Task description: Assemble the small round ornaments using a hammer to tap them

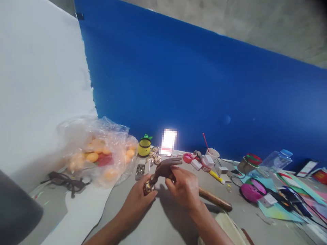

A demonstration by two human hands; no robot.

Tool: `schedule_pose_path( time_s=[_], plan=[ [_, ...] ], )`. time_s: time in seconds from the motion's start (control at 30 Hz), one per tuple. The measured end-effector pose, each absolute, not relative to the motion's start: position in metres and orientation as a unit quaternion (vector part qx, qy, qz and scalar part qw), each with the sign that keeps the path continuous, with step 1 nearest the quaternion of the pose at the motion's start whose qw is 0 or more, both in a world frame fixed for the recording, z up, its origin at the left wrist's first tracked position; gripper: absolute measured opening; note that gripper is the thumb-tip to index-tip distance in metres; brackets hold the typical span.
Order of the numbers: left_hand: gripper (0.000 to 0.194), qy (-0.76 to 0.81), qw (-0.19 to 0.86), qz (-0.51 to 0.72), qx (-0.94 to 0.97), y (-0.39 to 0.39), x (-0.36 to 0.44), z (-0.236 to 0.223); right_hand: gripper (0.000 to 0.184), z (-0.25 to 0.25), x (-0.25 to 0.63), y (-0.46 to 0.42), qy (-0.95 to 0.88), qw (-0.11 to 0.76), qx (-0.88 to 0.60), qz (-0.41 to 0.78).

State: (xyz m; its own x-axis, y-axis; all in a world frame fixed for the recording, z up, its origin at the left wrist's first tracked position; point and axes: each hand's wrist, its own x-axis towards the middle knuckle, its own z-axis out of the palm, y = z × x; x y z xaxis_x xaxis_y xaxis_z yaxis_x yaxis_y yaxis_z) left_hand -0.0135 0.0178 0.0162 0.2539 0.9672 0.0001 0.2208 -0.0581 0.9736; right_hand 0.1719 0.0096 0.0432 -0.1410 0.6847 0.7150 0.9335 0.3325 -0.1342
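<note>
My left hand (139, 195) is closed around a shiny gold ball (148, 188), holding it low over the table. A claw hammer (165, 166) is gripped close to its head by my right hand (184, 187); its wooden handle sticks out to the right below the wrist. The hammer's striking face is at the top of the ball and seems to touch it. Several similar gold balls (153, 157) lie just beyond, beside a small clear box (140, 172) of tiny metal pieces.
On the left are a plastic bag (102, 153) of orange balls and dark glasses (66, 182). A yellow pot (144, 147) and a lit phone (169, 141) stand by the blue wall. To the right lie a yellow tube (217, 177), a cup (212, 153) and a pink round case (253, 190).
</note>
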Motion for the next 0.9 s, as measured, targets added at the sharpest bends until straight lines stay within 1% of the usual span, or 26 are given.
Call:
schedule_pose_path(
  time_s=[0.13, 0.23, 0.33, 0.4, 0.5, 0.57, 0.63, 0.73, 0.83, 0.9],
  plan=[
    [0.032, 0.479, 0.477, 0.386, 0.628, 0.021, -0.015, 0.012, 0.01, 0.044, 0.171, 0.009, -0.724, 0.364, -0.56, -0.17],
    [0.023, 0.466, 0.446, 0.397, 0.653, 0.023, -0.017, 0.01, 0.01, 0.044, 0.17, 0.008, -0.742, 0.343, -0.553, -0.158],
    [0.018, 0.467, 0.436, 0.395, 0.66, 0.023, -0.017, 0.01, 0.01, 0.046, 0.172, 0.008, -0.726, 0.363, -0.558, -0.17],
    [0.023, 0.465, 0.457, 0.395, 0.647, 0.023, -0.016, 0.011, 0.011, 0.048, 0.172, 0.007, -0.718, 0.37, -0.564, -0.17],
    [0.039, 0.433, 0.495, 0.409, 0.633, 0.021, -0.016, 0.011, 0.012, 0.05, 0.172, 0.007, -0.745, 0.333, -0.558, -0.151],
    [0.04, 0.427, 0.496, 0.407, 0.637, 0.021, -0.016, 0.011, 0.012, 0.051, 0.171, 0.006, -0.754, 0.313, -0.559, -0.147],
    [0.039, 0.438, 0.486, 0.404, 0.639, 0.02, -0.015, 0.012, 0.009, 0.052, 0.171, 0.005, -0.741, 0.314, -0.573, -0.157],
    [0.043, 0.442, 0.489, 0.415, 0.627, 0.019, -0.014, 0.012, 0.009, 0.053, 0.169, 0.004, -0.73, 0.308, -0.587, -0.166],
    [0.041, 0.437, 0.492, 0.421, 0.624, 0.018, -0.014, 0.013, 0.013, 0.054, 0.167, 0.002, -0.749, 0.27, -0.584, -0.157],
    [0.04, 0.442, 0.484, 0.419, 0.629, 0.019, -0.014, 0.013, 0.013, 0.057, 0.166, 0.001, -0.75, 0.254, -0.589, -0.159]
  ],
)
